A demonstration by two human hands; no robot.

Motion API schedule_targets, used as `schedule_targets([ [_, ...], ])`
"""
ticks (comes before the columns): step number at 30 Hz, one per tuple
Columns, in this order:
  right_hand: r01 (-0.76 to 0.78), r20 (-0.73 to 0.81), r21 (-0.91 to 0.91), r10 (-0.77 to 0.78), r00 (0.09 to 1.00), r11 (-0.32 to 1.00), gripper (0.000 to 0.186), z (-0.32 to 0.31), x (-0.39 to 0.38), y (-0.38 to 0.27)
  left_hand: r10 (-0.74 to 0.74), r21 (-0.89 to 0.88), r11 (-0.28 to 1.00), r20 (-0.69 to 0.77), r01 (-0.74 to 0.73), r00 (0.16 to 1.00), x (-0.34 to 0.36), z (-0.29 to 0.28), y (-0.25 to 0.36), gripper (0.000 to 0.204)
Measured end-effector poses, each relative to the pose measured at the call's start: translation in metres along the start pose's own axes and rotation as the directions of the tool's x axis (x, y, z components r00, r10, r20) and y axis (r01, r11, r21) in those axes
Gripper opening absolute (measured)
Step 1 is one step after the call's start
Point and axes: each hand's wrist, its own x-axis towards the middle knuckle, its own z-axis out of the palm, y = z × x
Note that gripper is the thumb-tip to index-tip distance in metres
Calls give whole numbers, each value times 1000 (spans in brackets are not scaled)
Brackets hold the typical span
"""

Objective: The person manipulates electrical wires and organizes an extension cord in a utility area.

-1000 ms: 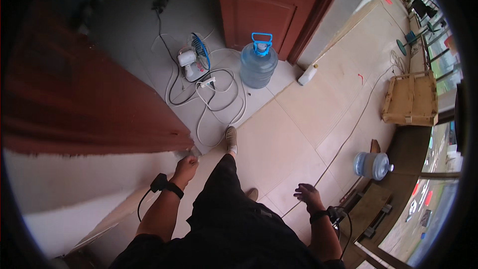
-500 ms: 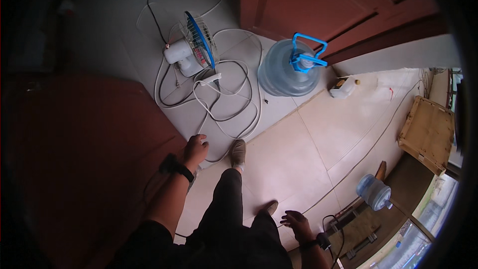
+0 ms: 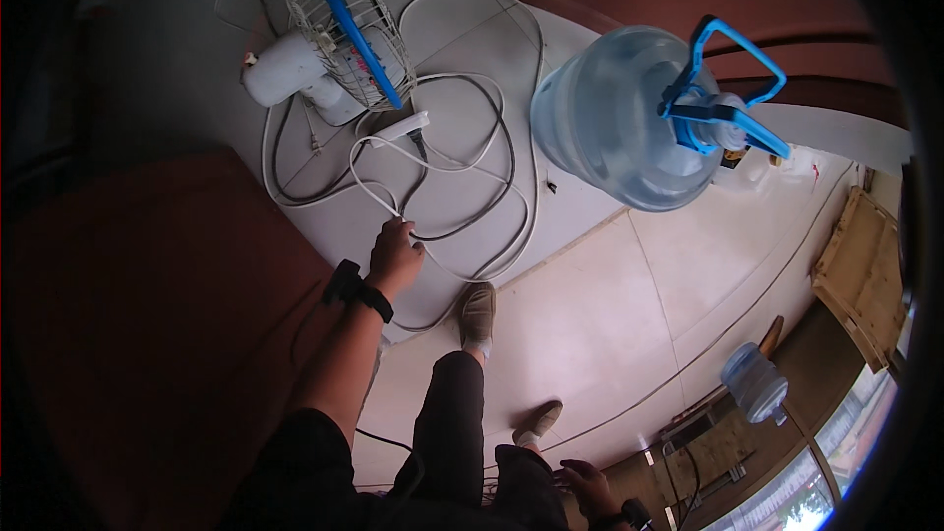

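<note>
The person's left hand reached forward over the tiled floor, its fingers curled down at the near part of a looped white cable; whether they had closed round it could not be told. The cable's loops spread far and right of that hand, with a darker cable tangled among them. Beyond the fingertips lay a white power strip, a black plug at its right part. On the far left was a fan with a blue-rimmed guard. Right of the loops stood a large water bottle with a blue handle. The right hand hung near, low beside the thigh, fingers loosely spread and empty.
</note>
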Motion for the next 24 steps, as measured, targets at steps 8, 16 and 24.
schedule_targets([
  [8,-42,-34,-88,39,999,995,38,3,33,-2,-23,99,995,21,21,1000,84,57,-26,52],
  [16,-54,-41,-14,54,998,998,37,-6,45,-1,-58,-12,998,32,58,998,137,81,-23,54],
  [24,-50,-57,-39,48,997,998,42,-3,32,-29,-106,-436,896,-28,83,994,117,91,-6,30],
])
